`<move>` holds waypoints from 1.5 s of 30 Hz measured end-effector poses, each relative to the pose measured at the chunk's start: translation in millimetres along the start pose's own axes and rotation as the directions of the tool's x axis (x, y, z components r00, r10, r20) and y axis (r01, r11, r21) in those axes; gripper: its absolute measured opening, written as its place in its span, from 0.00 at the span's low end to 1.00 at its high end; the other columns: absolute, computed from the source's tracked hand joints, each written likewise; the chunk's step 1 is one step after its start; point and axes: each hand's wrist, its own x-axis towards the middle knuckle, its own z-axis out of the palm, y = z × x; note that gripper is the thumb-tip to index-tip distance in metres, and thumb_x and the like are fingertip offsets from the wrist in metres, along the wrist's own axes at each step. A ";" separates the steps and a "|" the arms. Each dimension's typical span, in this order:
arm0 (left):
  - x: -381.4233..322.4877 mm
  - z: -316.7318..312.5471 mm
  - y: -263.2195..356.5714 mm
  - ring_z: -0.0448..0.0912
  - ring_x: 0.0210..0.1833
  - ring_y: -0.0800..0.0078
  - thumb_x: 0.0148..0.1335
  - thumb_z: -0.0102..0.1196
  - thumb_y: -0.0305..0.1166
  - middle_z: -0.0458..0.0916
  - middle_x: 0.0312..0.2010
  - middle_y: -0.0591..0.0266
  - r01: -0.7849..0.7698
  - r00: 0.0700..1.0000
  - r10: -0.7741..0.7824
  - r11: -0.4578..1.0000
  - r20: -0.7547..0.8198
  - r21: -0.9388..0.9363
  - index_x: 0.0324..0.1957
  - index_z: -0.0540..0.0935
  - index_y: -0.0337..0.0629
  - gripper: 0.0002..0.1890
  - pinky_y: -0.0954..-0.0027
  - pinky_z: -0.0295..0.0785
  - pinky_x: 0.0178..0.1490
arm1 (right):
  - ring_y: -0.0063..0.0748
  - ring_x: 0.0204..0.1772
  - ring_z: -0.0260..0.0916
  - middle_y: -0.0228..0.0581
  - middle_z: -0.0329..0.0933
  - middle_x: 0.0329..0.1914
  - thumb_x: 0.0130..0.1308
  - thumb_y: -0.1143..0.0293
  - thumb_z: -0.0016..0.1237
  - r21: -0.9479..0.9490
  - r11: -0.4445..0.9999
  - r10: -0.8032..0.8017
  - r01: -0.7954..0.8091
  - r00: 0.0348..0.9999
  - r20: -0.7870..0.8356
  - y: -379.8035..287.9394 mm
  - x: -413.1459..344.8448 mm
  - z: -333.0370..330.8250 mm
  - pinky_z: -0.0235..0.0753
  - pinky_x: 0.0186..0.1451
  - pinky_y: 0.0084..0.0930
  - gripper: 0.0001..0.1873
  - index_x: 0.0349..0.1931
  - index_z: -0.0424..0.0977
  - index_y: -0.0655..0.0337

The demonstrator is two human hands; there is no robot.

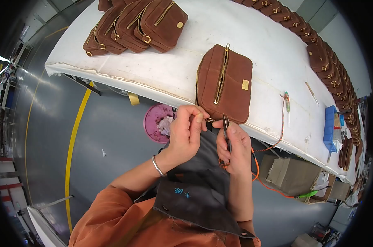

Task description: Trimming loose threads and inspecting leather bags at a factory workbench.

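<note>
A brown bag (234,72) lies on the white-covered table before me, with a brass-toothed zipper (222,75) down its front and a small gold-coloured patch (245,85) near its right side. Its near corner reaches the table's front edge. My left hand (186,132) is at that corner beside a brass ring (210,120), thumb and fingertips pinched together. Whatever lies between those fingertips is hidden or too fine to make out. In my right hand (237,145) are dark thread snips (226,129), blades pointing up towards the bag's lower edge. A cord loop hangs about the right fingers.
Several similar bags (165,24) lean together at the table's far left; a long row (328,74) lines the right rim. An awl (287,102) on a cord and a blue bin (329,128) are on the right. A pink bucket (151,123) stands below the edge.
</note>
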 end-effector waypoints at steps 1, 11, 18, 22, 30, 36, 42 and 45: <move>1.0 1.5 -0.8 0.72 0.29 0.81 0.75 0.43 0.26 0.75 0.38 0.61 0.047 0.999 -0.047 0.995 -0.002 -0.094 0.43 0.66 0.38 0.03 0.78 0.69 0.32 | 0.08 0.15 0.48 0.23 0.61 0.19 0.79 0.59 0.38 -0.013 1.000 -0.022 0.022 1.000 0.000 -1.1 2.2 -0.8 0.47 0.16 0.11 0.19 0.49 0.73 0.68; 8.6 -19.1 7.9 0.68 0.28 0.82 0.77 0.43 0.32 0.72 0.36 0.66 0.428 0.898 -0.406 0.722 0.167 -0.544 0.43 0.67 0.41 0.06 0.78 0.67 0.31 | 0.10 0.14 0.48 0.28 0.63 0.18 0.79 0.60 0.35 -0.041 0.998 -0.047 0.049 0.998 0.049 2.2 15.5 -17.3 0.49 0.15 0.12 0.21 0.52 0.72 0.71; -4.6 -72.2 4.4 0.69 0.31 0.82 0.76 0.46 0.34 0.74 0.36 0.67 0.465 0.878 -0.445 0.702 0.176 -0.540 0.44 0.69 0.45 0.05 0.78 0.66 0.32 | 0.08 0.15 0.48 0.26 0.64 0.19 0.79 0.60 0.39 -0.006 0.998 -0.057 0.057 0.997 0.055 2.9 15.0 -17.9 0.48 0.16 0.11 0.19 0.52 0.74 0.69; -14.5 -104.2 -22.7 0.74 0.35 0.80 0.69 0.56 0.30 0.77 0.36 0.66 0.555 0.827 -0.561 0.823 0.027 0.120 0.38 0.76 0.42 0.05 0.77 0.70 0.36 | 0.08 0.15 0.48 0.26 0.64 0.19 0.79 0.60 0.39 -0.004 0.998 -0.056 0.057 0.997 0.043 4.8 14.3 -18.8 0.48 0.16 0.11 0.20 0.52 0.75 0.69; -29.7 -110.2 -58.0 0.80 0.31 0.73 0.60 0.64 0.26 0.79 0.36 0.54 0.118 0.992 -0.115 0.662 -0.056 0.740 0.40 0.85 0.40 0.06 0.74 0.74 0.37 | 0.09 0.15 0.47 0.26 0.64 0.19 0.78 0.59 0.40 -0.041 0.997 -0.063 0.065 0.997 0.034 3.5 10.3 -16.3 0.48 0.16 0.11 0.20 0.52 0.75 0.68; 25.6 -53.3 12.2 0.79 0.32 0.78 0.61 0.63 0.23 0.80 0.35 0.61 0.192 0.981 -0.188 0.978 -0.054 0.086 0.42 0.85 0.38 0.07 0.77 0.74 0.39 | 0.11 0.14 0.48 0.29 0.64 0.18 0.79 0.60 0.36 -0.079 0.996 -0.051 0.051 0.999 -0.006 4.8 9.6 -16.5 0.49 0.15 0.13 0.20 0.52 0.72 0.70; 56.8 -39.7 16.4 0.78 0.35 0.82 0.61 0.64 0.23 0.80 0.35 0.66 0.095 0.985 -0.114 0.985 0.129 0.144 0.40 0.84 0.36 0.06 0.79 0.73 0.39 | 0.09 0.15 0.47 0.26 0.64 0.19 0.78 0.59 0.40 -0.038 0.998 -0.051 0.050 0.999 -0.003 5.5 6.6 -18.3 0.48 0.17 0.12 0.19 0.52 0.74 0.68; 64.8 -40.3 18.0 0.77 0.34 0.81 0.61 0.64 0.24 0.80 0.33 0.66 0.082 0.977 -0.122 0.973 0.177 0.218 0.39 0.83 0.36 0.06 0.78 0.73 0.39 | 0.08 0.15 0.47 0.26 0.64 0.20 0.78 0.60 0.40 -0.021 0.998 -0.056 0.056 0.998 0.005 6.7 6.0 -21.0 0.48 0.17 0.12 0.19 0.53 0.74 0.68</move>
